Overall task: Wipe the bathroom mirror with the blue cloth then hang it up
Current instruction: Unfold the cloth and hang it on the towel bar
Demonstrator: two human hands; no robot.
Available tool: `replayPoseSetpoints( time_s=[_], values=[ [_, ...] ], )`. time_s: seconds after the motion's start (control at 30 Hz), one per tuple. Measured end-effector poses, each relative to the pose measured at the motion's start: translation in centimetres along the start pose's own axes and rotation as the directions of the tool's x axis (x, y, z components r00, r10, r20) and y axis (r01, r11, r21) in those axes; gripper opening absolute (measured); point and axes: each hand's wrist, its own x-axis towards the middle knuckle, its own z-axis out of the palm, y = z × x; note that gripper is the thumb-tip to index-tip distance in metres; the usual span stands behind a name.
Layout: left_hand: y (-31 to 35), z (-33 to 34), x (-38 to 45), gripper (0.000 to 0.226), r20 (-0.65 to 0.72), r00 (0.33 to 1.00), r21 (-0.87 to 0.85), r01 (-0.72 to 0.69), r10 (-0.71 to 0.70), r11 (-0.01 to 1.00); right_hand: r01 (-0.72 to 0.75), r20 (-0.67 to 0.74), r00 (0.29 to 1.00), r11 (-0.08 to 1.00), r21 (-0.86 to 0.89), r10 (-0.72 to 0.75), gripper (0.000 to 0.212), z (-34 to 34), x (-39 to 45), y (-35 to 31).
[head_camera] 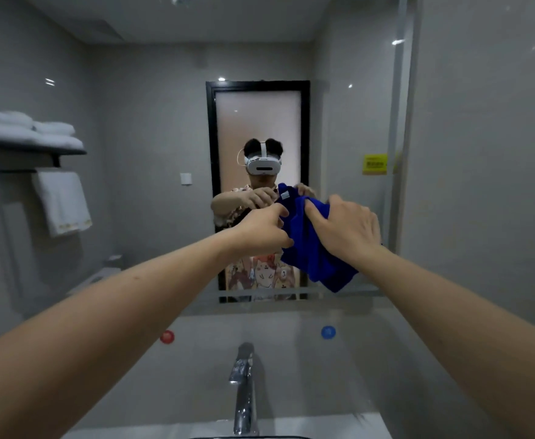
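Now the blue cloth (310,245) hangs bunched between left hand (263,231) and right hand (345,228).

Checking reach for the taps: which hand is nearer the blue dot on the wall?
Right hand, up-right of the blue dot. Left hand is up-left, farther off.

This is a bathroom, apparently in a hotel or similar lodging. A large wall mirror (152,153) hangs above a chrome faucet (244,388), with red and blue tap markers between them. Reflected at the mirror's left are a rack of folded white towels (28,129) and, at centre, a frosted black-framed door (258,122).
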Motion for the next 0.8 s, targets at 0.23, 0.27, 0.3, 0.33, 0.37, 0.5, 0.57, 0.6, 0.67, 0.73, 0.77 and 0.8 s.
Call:
replayPoseSetpoints(
  time_s=[0.23,0.27,0.3,0.33,0.37,0.5,0.57,0.6,0.67,0.73,0.77,0.8],
  values=[
    [-4.0,-1.9,-3.5,0.047,0.076,0.991,-0.292,0.126,-0.109,0.948,-0.058,0.088,0.995,0.992,0.115,0.048,0.060,2.1,-3.1,-3.9],
    [-4.7,-2.0,-4.0,0.044,0.088,0.989,-0.312,0.142,-0.121,0.939,-0.062,0.101,0.994,0.990,0.126,0.049,0.059,2.4,-3.8,-4.5],
    [-5.5,-2.0,-4.4,0.041,0.106,0.985,-0.337,0.165,-0.136,0.927,-0.066,0.114,0.992,0.988,0.141,0.050,0.059,2.7,-4.4,-5.1],
    [-6.3,-1.8,-5.0,0.039,0.126,0.980,-0.359,0.188,-0.153,0.914,-0.078,0.133,0.990,0.985,0.156,0.057,0.059,3.0,-5.0,-5.7],
    [-7.0,-1.6,-5.7,0.040,0.139,0.976,-0.374,0.208,-0.167,0.904,-0.089,0.151,0.986,0.981,0.173,0.063,0.059,3.3,-5.7,-6.3],
    [-9.9,-0.3,-8.0,0.034,0.143,0.965,-0.410,0.259,-0.219,0.875,-0.116,0.195,0.978,0.968,0.223,0.072,0.055,4.8,-8.0,-8.8],
    [-11.1,0.2,-9.1,0.025,0.160,0.957,-0.491,0.291,-0.243,0.821,-0.118,0.220,0.973,0.964,0.240,0.065,0.051,5.6,-9.0,-9.8],
    [-11.7,0.3,-9.8,0.022,0.175,0.949,-0.534,0.314,-0.261,0.785,-0.120,0.235,0.970,0.962,0.243,0.062,0.050,5.9,-9.5,-10.3],
    [-12.6,0.5,-11.4,0.016,0.211,0.935,-0.623,0.354,-0.285,0.697,-0.157,0.286,0.955,0.950,0.269,0.077,0.048,6.7,-10.5,-11.0],
    [-13.6,0.6,-12.9,0.007,0.217,0.928,-0.681,0.367,-0.304,0.634,-0.238,0.357,0.928,0.904,0.356,0.104,0.047,7.4,-11.6,-11.5],
    [-14.0,0.7,-13.5,0.005,0.203,0.927,-0.706,0.361,-0.315,0.609,-0.289,0.397,0.910,0.869,0.401,0.119,0.048,7.8,-12.2,-11.7],
    [-14.4,0.8,-14.1,0.005,0.183,0.926,-0.731,0.352,-0.329,0.585,-0.337,0.431,0.893,0.830,0.445,0.131,0.050,8.1,-12.8,-12.0]
  ],
)
